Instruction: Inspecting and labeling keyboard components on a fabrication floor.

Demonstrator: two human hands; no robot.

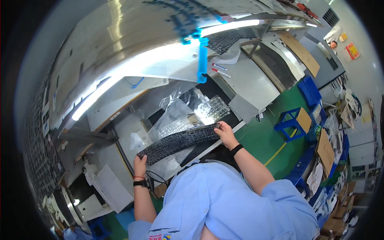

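- Held by both hands over the workbench: a long black gridded strip, flexible by the look of it.
- Pinched at its near left end by the left hand, thumb on top, fingers mostly hidden behind the edge.
- Pinched at its far right end by the right hand, thumb likewise on top, closed on the material with little gap showing.
- Running lengthwise from near left to far right, slantwise across the front of the body, with a slight bow toward the far side.
- Directly between the two grips, therefore; neither hand nearer to the middle in any clear way.
- Just beyond, on the far side: clear plastic film and a shiny silver gridded sheet, the latter nearer to the right hand.
- Hard to tell whether touching the film underneath or lifted off it.
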